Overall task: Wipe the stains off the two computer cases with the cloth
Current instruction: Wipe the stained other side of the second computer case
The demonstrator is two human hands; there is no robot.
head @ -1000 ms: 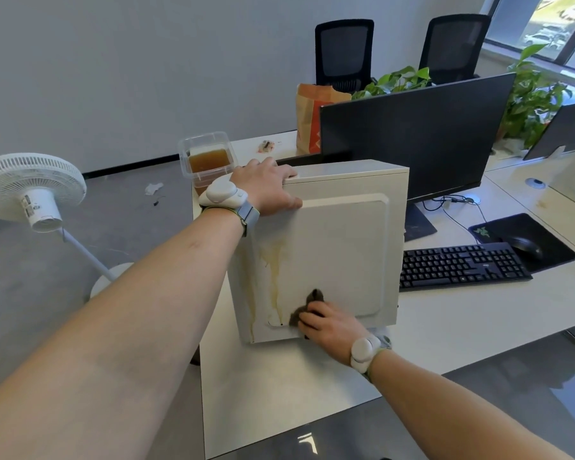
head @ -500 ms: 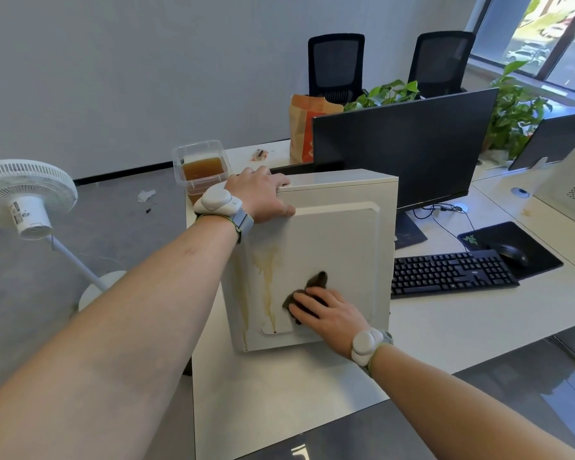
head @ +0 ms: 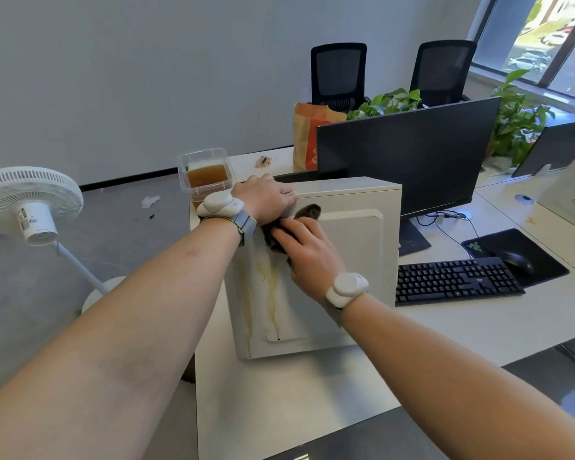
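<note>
The left hand gripped the top near corner of the computer case at the desk's left edge; the right hand pressed the dark cloth flat just beside it, above yellow stains.

The computer case stood on the worktop; a monitor lay behind it, a keyboard to its right, a fan to the left.
</note>
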